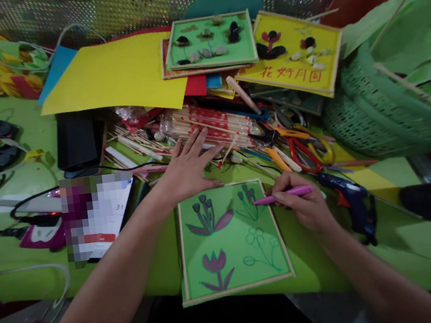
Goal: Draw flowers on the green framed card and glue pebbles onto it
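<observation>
A green card [233, 256] framed with thin wooden sticks lies at the table's front edge. Flower drawings cover it; two on the left are filled with purple, the lower right one is only outlined. My right hand [301, 201] holds a pink marker [293, 191], its tip on the upper right flower, which is partly coloured. My left hand [192, 167] is spread flat with its thumb at the card's top edge and its fingers reaching towards a pile of wooden sticks [211, 123]. Nothing is held in it.
Scissors [303, 153] and a blue glue gun [351, 200] lie right of the card. Left are a lit phone [108, 216] and a black phone [76, 142]. Behind are yellow sheets [118, 74] and framed pebble pictures [208, 42]. A green basket [381, 104] stands at right.
</observation>
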Demonstrator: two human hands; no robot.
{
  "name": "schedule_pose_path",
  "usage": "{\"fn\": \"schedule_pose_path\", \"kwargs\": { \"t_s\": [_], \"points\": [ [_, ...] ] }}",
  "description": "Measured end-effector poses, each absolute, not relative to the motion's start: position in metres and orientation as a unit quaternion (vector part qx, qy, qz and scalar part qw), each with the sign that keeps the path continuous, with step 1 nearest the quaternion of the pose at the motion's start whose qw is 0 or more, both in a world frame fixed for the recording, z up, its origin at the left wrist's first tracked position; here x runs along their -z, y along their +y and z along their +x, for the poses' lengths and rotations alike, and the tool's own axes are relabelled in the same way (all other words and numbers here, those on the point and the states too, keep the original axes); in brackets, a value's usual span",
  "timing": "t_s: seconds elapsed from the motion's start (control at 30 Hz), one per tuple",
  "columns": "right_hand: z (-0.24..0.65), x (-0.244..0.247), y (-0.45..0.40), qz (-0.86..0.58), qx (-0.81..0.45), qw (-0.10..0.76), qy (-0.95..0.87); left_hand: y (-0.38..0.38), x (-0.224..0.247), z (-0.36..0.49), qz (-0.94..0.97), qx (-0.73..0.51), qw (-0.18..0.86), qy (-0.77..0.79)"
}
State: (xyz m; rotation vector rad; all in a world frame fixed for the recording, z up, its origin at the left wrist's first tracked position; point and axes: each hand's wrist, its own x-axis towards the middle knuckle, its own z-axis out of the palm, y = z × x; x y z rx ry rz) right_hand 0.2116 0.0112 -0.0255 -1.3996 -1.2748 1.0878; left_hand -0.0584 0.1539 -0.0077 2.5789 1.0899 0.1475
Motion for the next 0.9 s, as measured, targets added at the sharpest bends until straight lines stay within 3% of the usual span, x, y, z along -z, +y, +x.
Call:
{"fn": "schedule_pose_path", "kwargs": {
  "t_s": [0.9],
  "points": [
    [0.2120,0.0252,0.0106,-0.557,-0.449,0.472,-0.515,0.1529,0.0071,-0.0573,0.908,-0.048,0.152,0.388]
  ]
}}
